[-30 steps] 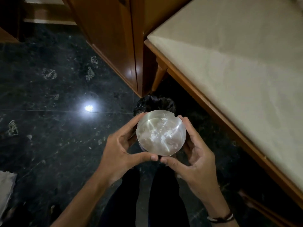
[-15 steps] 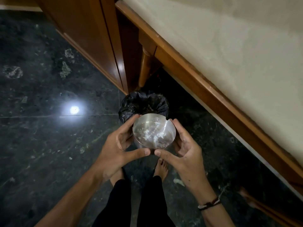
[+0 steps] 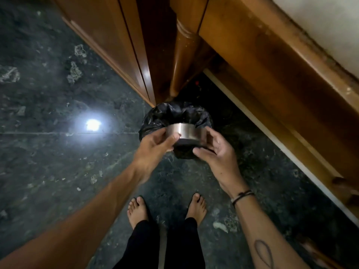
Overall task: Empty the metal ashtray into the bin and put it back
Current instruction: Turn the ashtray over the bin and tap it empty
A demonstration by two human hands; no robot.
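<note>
The round metal ashtray (image 3: 185, 131) is tipped forward over the bin (image 3: 155, 119), a small floor bin lined with a black plastic bag. Only the ashtray's shiny side wall and dark underside show; its inside faces away, hidden. My left hand (image 3: 155, 146) grips its left side, thumb on the wall. My right hand (image 3: 217, 150) holds its right side and bottom edge with the fingers spread around it.
The bin stands on a dark green marble floor (image 3: 48, 152) at the foot of a wooden table leg (image 3: 182, 61). A wooden cabinet (image 3: 108, 35) rises at the left, the table's wooden frame (image 3: 272, 74) runs along the right. My bare feet (image 3: 138, 212) are just behind the bin.
Both hands have lowered the ashtray toward the bin and tipped it forward, so its ash-dusted inside no longer faces me. The view has dropped closer to the floor.
</note>
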